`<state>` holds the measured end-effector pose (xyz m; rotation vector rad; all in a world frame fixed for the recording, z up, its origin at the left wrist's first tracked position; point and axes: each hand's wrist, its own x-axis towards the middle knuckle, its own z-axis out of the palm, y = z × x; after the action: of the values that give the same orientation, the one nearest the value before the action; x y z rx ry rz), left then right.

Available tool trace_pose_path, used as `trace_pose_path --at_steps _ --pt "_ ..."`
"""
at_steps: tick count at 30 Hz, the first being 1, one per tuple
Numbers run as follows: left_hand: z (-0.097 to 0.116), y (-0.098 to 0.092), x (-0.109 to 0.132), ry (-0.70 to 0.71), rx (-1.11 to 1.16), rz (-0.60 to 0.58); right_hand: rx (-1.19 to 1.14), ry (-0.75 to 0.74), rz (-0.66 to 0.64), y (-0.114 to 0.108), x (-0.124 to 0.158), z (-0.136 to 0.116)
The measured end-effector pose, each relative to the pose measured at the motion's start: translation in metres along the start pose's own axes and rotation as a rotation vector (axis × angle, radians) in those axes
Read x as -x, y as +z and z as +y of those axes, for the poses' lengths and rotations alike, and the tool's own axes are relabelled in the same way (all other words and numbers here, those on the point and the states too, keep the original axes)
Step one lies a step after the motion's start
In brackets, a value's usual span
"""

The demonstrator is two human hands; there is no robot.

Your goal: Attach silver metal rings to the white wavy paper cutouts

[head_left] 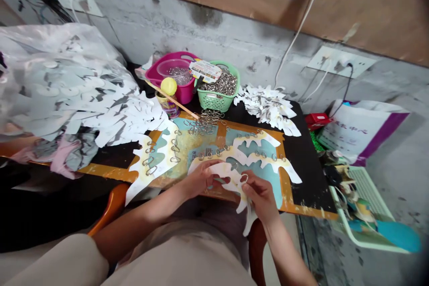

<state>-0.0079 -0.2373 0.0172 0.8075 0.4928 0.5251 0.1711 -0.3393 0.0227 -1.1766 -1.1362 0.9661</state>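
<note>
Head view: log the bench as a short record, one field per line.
Left hand: grips a white cutout
Right hand: pinches a metal ring at the cutout's edge
On blue mat: ringed pieces, loose ring pile
Behind mat: pink basket, green basket containing metal rings
Far left: large cutout heap
</note>
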Motion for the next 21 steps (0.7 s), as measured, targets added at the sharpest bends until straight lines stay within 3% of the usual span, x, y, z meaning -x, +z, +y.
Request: trace_pose_path --at_steps 4,8,12,17,21 --pt "-0.008 0.014 0.010 -0.041 0.113 0.136 0.126 -0.044 0.084 0.011 0.001 -0.001" --pt "-0.004 0.032 0.012 0.039 0.008 0.242 0.169 -0.096 0.129 0.020 0.002 0.001" --pt "0.002 0.031 0.009 0.022 -0.129 0.324 0.223 -0.130 0.258 0.019 -0.003 -0.008" --pt "-0.003 0.022 0.013 0.179 -0.253 0.280 0.480 -0.181 0.267 0.025 -0.011 -0.024" --pt "0.003 0.024 0.018 0.196 -0.229 0.296 0.530 -0.249 0.289 0.033 -0.014 -0.030"
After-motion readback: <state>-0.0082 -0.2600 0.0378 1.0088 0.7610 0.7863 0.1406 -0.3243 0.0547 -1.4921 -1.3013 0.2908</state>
